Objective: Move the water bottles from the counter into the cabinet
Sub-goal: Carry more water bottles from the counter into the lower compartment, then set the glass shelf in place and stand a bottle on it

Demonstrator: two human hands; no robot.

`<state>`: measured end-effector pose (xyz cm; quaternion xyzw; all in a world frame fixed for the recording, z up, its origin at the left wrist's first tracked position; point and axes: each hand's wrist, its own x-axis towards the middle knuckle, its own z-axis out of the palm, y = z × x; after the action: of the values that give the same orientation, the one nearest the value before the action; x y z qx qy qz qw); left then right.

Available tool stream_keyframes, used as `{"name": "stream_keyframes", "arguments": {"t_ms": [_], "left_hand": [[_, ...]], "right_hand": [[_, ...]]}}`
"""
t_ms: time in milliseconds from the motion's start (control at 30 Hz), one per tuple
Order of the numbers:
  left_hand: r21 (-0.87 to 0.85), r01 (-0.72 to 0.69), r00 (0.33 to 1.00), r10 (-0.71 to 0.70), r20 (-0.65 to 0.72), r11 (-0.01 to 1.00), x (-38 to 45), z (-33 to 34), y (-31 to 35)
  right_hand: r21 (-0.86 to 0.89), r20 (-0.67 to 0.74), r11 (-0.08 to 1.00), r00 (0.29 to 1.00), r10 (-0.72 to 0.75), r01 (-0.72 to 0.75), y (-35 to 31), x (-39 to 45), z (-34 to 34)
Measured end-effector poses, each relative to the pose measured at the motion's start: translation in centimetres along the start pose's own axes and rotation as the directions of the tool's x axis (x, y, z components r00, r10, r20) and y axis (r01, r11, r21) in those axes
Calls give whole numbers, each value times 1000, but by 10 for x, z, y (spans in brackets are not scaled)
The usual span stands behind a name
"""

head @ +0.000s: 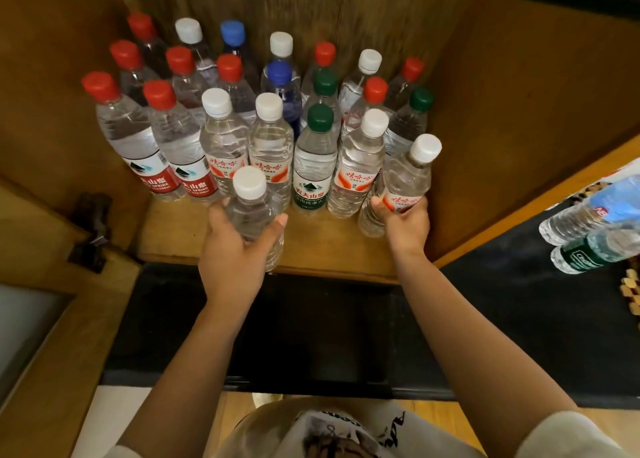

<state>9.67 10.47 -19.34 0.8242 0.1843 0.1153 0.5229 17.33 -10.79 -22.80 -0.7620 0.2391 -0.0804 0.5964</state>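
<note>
The water bottles [313, 160] are clear, glossy plastic with smooth plastic caps and shiny printed labels. The cabinet [502, 118] is matt brown wood, its back panel rough-grained.

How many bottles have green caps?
3, all standing in the cabinet, right of middle: one in front, one just behind it, one further right. Others may be hidden.

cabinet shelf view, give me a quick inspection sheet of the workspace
surface: wooden cabinet shelf, front strip bare
job's things: many upright water bottles on the shelf; two more bottles on the counter lying at right
clutter: nothing seen
hands: left hand grips a white-capped bottle; right hand grips another white-capped bottle
cables: nothing seen
surroundings: open cabinet door with hinge at left
</note>
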Motion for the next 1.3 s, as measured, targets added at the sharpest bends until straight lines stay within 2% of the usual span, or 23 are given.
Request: {"name": "stream_keyframes", "arguments": {"t_ms": [300,400,533,567,633,667,733,767,800,833,900,967,1033,1133,1200,1233,1300], "left_hand": [[129,10,1000,-7,-17,992,3,7,-6],[91,11,999,-8,-31,996,3,7,-7],[-4,25,999,-25,-30,1000,-2,-2,-4],[-12,34,999,-35,-41,999,-5,-5,-1],[-22,46,996,-47,-71,999,-10,-13,7],[-28,44,995,-47,-88,999,-13,-17,15],[-33,12,992,-16,-128,999,-21,-27,37],[-32,-22,987,16,-161,999,-27,-36,51],[-26,-63,980,57,-191,998,-31,-44,64],[-20,-108,973,101,-210,994,-35,-49,77],[-21,-202,949,191,-249,979,-43,-61,101],[-37,-304,912,280,-299,952,-48,-78,128],[-39,-420,859,383,-341,907,-47,-98,155],[-73,-635,739,576,-349,769,-35,-124,187],[-173,-734,671,663,-333,656,-20,-141,195],[-198,-743,665,675,-320,639,-8,-148,197],[-129,-711,691,654,-308,691,19,-162,197]], "right_hand": [[55,-3,998,1000,5,-5,-9,24,13],[23,22,1000,1000,9,-9,-8,23,10],[23,106,987,982,156,-159,-14,1,8],[2,134,987,978,159,-160,-15,-13,8],[-48,265,997,961,77,-66,-16,-51,8],[-28,389,999,921,-12,25,-20,-72,8],[76,634,971,741,-222,225,-38,-110,7],[107,694,939,652,-306,326,-51,-125,6],[126,719,908,594,-362,400,-65,-136,6],[139,723,885,566,-397,444,-80,-144,6],[111,683,820,556,-473,562,-107,-155,6],[22,605,736,577,-548,676,-136,-164,1],[41,561,691,556,-613,721,-168,-170,-5],[176,540,673,501,-676,719,-221,-172,-15],[290,535,662,456,-711,691,-256,-171,-20],[334,539,656,434,-722,677,-273,-169,-21],[400,564,674,413,-715,621,-306,-162,-18]]}}
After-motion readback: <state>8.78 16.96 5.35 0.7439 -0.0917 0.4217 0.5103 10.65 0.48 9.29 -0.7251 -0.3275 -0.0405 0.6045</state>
